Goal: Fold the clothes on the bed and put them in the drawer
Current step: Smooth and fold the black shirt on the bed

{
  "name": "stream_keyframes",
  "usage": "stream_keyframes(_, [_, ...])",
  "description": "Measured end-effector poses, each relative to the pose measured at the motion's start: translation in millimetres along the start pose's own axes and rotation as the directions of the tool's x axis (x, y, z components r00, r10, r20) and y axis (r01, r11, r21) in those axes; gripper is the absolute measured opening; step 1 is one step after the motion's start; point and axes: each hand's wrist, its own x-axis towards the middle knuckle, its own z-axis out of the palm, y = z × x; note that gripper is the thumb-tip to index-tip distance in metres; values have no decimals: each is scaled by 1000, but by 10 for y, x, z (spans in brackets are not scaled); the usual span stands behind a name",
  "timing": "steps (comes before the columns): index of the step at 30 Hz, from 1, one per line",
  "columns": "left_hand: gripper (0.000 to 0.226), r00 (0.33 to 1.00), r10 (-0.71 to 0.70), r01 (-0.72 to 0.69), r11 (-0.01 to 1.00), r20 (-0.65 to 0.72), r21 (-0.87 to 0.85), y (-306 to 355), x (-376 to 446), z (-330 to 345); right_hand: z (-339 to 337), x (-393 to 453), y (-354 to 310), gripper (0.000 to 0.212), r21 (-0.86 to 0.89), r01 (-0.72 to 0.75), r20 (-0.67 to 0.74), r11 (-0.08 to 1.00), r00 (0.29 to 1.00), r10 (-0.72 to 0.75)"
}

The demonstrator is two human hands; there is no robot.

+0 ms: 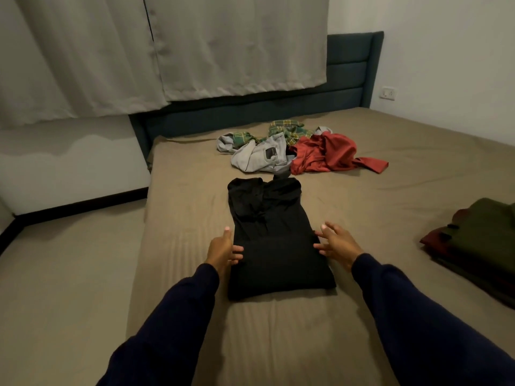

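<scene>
A black garment [273,235] lies on the bed [390,196], folded into a long narrow strip that runs away from me. My left hand [223,250] is at its left edge with relaxed fingers touching the cloth. My right hand [335,242] is at its right edge with fingers spread, fingertips at the fabric. Neither hand grips anything. Farther up the bed lies an unfolded heap: grey trousers [262,157], a green plaid piece [289,129] and a red garment [328,154].
A stack of folded clothes [482,240], olive green on dark red, sits at the bed's right edge. A dark teal headboard [351,68] and grey curtains [167,51] stand behind. The floor [69,260] lies left of the bed. No drawer is in view.
</scene>
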Motion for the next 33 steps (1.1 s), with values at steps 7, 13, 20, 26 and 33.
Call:
stream_keyframes(7, [36, 988, 52, 42, 814, -145, 579, -501, -148, 32, -12, -277, 548, 31, -308, -76, -245, 948, 970, -2])
stream_keyframes(13, [39, 993, -107, 110, 789, -42, 604, -544, -178, 39, 18, -452, 760, 48, -323, -197, -156, 926, 976, 153])
stream_keyframes(20, [31, 994, -92, 101, 971, -50, 218, -744, -332, -84, 95, -545, 696, 27, -173, -208, -204, 963, 964, 172])
stream_keyframes(26, [23, 997, -59, 53, 990, -50, -130, -871, -636, -123, 113, -730, 732, 24, 183, -165, -199, 969, 959, 201])
stream_keyframes(33, [31, 996, 47, -57, 989, -74, -139, -998, -953, -235, 124, -1138, 752, 26, 118, -76, -254, 990, 961, 104])
